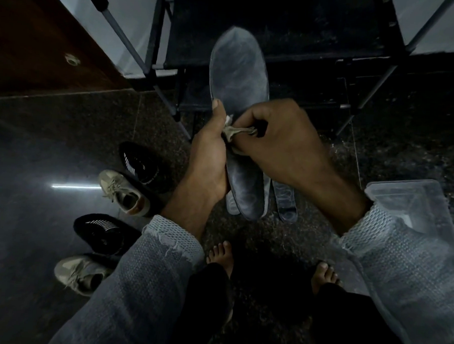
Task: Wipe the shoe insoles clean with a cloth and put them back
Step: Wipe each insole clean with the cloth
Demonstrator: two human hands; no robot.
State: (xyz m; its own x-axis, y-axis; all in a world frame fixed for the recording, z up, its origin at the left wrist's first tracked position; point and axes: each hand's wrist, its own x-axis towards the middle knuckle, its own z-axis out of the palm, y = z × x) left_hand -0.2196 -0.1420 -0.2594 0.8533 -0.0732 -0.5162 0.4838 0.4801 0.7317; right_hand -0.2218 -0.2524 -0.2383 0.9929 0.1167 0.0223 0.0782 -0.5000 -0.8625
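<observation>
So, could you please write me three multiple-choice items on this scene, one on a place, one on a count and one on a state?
1. Where do the shoes stand?
A. On the floor at the person's left
B. On the rack shelf
C. In the plastic box

2. How many shoes show?
A. Two
B. Four
C. Six

3. What is the right hand doing?
A. Hanging idle
B. Pressing flat on the floor
C. Gripping a cloth against the held insole

Answers:
1. A, the shoes sit on the dark floor on the left side.
2. B, two black and two tan ones line up there.
3. C, the right hand curls round the cloth on the insole, which the left hand holds.
</observation>
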